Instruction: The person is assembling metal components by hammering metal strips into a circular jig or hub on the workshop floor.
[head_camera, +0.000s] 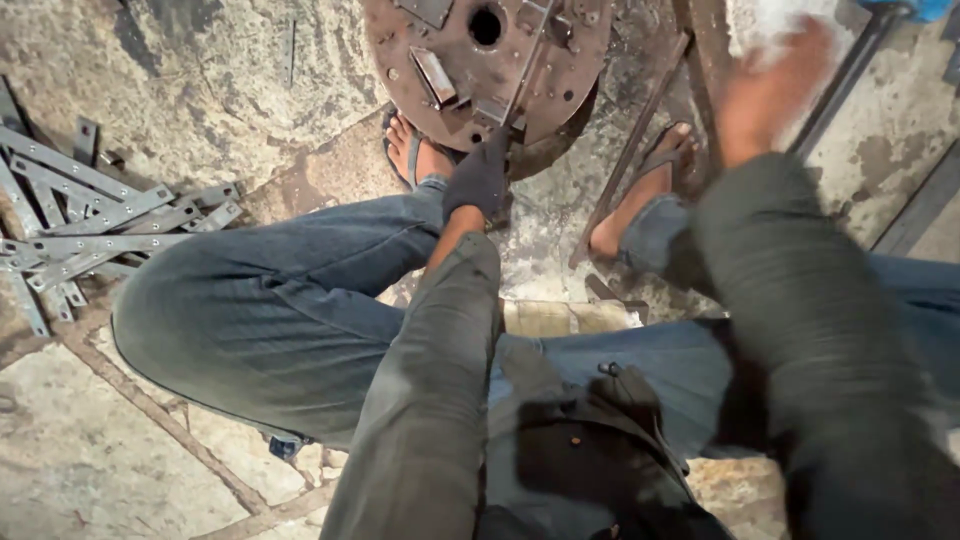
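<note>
Left hand (478, 180): dark glove on, arm stretched straight forward and down between the knees, fingers curled closed at the far end of the reach. Right hand (768, 92): bare, raised higher and out to the right of the left, motion-blurred, finger state unreadable. Both forearms in grey-green sleeves; right forearm angled upward, nearer the camera.

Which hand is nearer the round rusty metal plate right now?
The left hand, in a dark glove, is nearer: it rests at the near edge of the round rusty plate. The bare right hand is raised and blurred, off to the plate's right, apart from it.
</note>
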